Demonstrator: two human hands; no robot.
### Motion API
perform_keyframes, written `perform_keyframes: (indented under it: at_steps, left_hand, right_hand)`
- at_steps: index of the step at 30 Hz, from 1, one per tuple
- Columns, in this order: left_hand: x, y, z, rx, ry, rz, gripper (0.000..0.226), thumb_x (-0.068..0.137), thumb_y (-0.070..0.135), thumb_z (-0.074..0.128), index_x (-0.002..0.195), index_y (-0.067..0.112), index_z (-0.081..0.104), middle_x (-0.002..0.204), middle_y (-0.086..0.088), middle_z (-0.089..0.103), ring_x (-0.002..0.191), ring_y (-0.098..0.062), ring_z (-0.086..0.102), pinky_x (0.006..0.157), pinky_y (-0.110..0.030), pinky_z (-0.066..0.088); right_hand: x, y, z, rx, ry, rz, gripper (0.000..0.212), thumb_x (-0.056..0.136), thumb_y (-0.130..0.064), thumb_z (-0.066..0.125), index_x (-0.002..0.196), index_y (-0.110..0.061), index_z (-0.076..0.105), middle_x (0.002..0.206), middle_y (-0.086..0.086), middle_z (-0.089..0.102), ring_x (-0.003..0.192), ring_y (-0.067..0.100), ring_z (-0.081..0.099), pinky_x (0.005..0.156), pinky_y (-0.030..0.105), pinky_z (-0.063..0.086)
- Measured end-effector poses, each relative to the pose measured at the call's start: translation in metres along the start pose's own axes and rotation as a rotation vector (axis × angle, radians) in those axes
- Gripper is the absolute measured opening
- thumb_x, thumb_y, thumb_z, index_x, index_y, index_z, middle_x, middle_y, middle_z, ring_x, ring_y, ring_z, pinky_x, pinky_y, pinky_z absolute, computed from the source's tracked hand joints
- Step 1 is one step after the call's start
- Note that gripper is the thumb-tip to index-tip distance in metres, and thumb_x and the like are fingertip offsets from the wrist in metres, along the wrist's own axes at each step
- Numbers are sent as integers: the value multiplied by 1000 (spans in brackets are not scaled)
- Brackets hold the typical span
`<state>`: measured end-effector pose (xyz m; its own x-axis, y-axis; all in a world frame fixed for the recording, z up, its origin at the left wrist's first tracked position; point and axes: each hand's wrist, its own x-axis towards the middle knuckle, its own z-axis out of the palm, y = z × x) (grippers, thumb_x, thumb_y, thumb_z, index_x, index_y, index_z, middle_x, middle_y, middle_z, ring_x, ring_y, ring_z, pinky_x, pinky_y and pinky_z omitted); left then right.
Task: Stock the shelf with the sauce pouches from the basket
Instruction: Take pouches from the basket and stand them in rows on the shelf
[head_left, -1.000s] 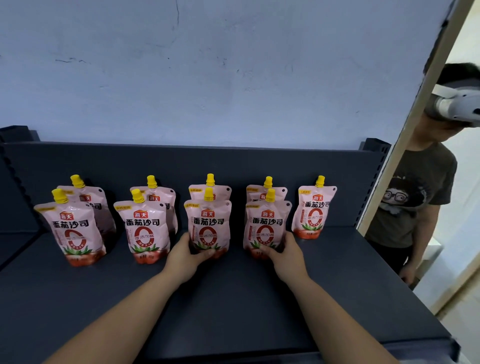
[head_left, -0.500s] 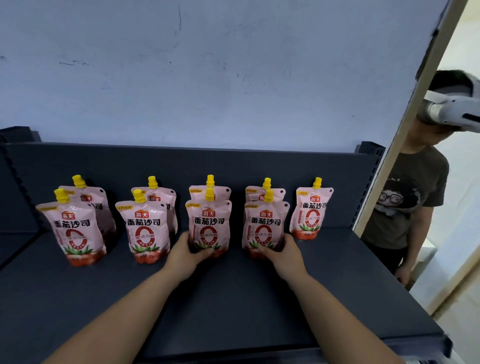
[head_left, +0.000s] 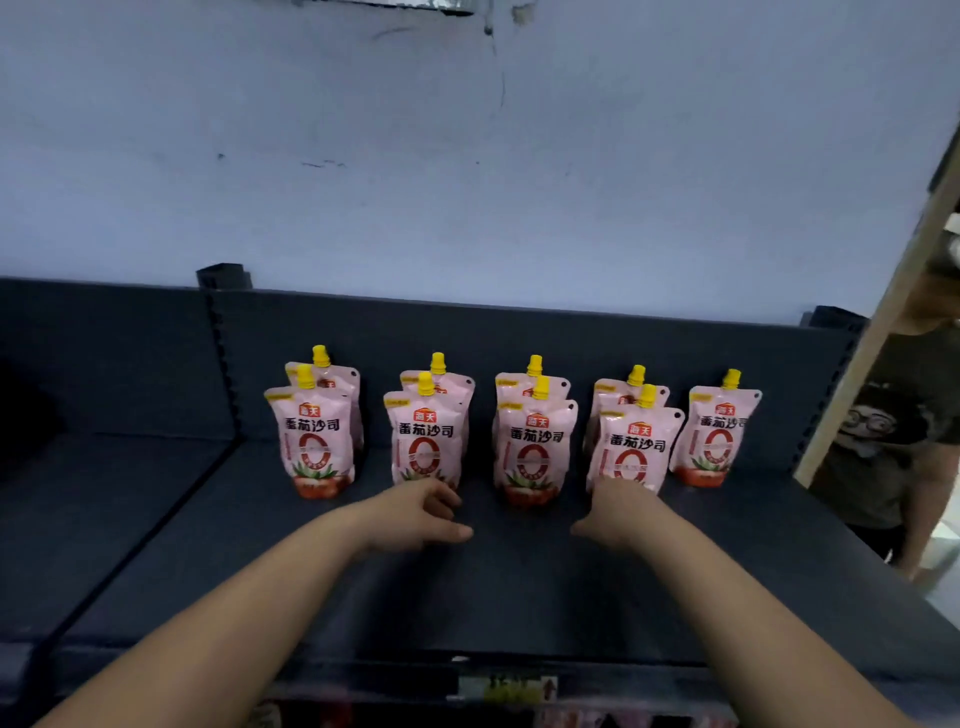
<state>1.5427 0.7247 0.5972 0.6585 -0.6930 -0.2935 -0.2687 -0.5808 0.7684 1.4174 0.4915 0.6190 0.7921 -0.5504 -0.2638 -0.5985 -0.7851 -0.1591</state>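
Several pink sauce pouches with yellow caps stand upright in two rows on the dark shelf (head_left: 519, 587). The front row runs from the left pouch (head_left: 317, 441) past a second pouch (head_left: 426, 447) and a third pouch (head_left: 535, 457) to a fourth pouch (head_left: 631, 452); a lone pouch (head_left: 719, 431) stands at the right end. My left hand (head_left: 415, 514) hovers just in front of the second pouch, fingers loosely curled, holding nothing. My right hand (head_left: 618, 512) sits in front of the fourth pouch, also holding nothing. The basket is out of view.
A pale wall rises behind the shelf's dark back panel (head_left: 519, 332). A wooden post (head_left: 883, 322) slants at the right, and a person in a dark shirt (head_left: 893, 431) stands beyond it. A neighbouring shelf section (head_left: 104, 493) lies to the left.
Both hands have let go of the third and fourth front pouches and drawn back toward me. The view has tilted up and shifted left.
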Motion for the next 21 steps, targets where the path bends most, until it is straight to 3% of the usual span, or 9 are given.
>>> perform_keyframes:
  at_steps: [3,8,15,21]
  left_hand:
    - [-38,-27,-35,120,141,16,54,80,37,78,126,23,55,120,4,61,107,-11,61,91,-28,53]
    - [-115,-99,-102,319,413,-28,50,78,42,77,119,24,56,106,7,60,97,-11,59,84,-24,48]
    - [-246,-202,-177,510,607,-237,59,81,43,72,131,24,49,124,-7,59,113,-25,58,96,-34,47]
    - [-365,-285,-200,482,734,-494,62,81,43,71,135,24,46,126,-10,56,117,-30,56,97,-37,46]
  right_hand:
    - [-12,-63,13,-69,88,-127,59,85,-42,68,134,-16,47,129,8,58,115,27,58,96,40,51]
    - [-44,-181,36,-122,193,-403,57,87,-41,65,134,-17,44,133,9,53,117,31,53,91,42,49]
    - [-99,-354,79,-157,186,-743,39,93,-38,56,121,-13,45,126,12,52,113,35,52,85,42,45]
    - [-157,-488,125,-136,86,-1009,49,93,-40,56,133,-13,44,132,11,50,117,34,51,94,46,48]
